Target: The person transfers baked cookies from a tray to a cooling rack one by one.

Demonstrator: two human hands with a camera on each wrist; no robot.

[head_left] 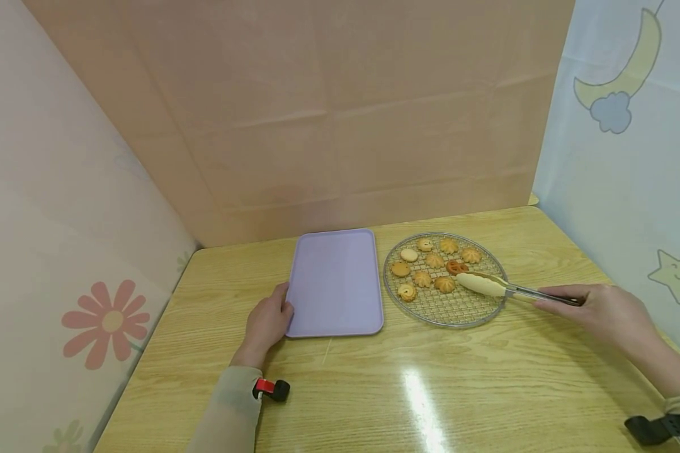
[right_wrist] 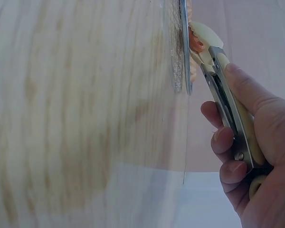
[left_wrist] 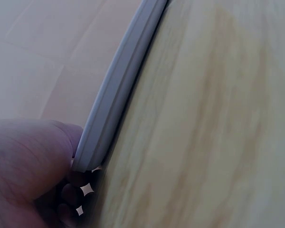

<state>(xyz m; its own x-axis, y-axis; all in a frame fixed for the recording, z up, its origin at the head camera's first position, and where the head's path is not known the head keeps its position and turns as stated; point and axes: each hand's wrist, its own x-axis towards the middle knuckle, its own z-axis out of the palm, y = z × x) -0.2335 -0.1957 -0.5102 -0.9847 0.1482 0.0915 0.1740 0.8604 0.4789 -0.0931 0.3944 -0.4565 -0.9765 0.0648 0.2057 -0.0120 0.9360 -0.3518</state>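
Observation:
My left hand [head_left: 268, 321] grips the left edge of a lilac rectangular tray [head_left: 335, 283], near its front corner. In the left wrist view the thumb lies against the tray's rim [left_wrist: 118, 80], with the other fingers curled below. On the right, my right hand [head_left: 612, 313] holds food tongs [right_wrist: 228, 99] with cream-coloured tips and metal arms. Those tips reach over a round wire rack [head_left: 453, 314] to a reddish-brown pretzel [head_left: 456, 267]. Something reddish-brown shows between the tips in the right wrist view; whether they pinch it firmly I cannot tell.
Several cookies lie on the rack, among them a star-shaped cookie [head_left: 471, 254], a pale oval cookie [head_left: 409, 255] and a round cookie [head_left: 407, 291]. The wooden table [head_left: 362, 390] meets a brown backdrop [head_left: 340, 126] behind, with printed wall sheets on both sides.

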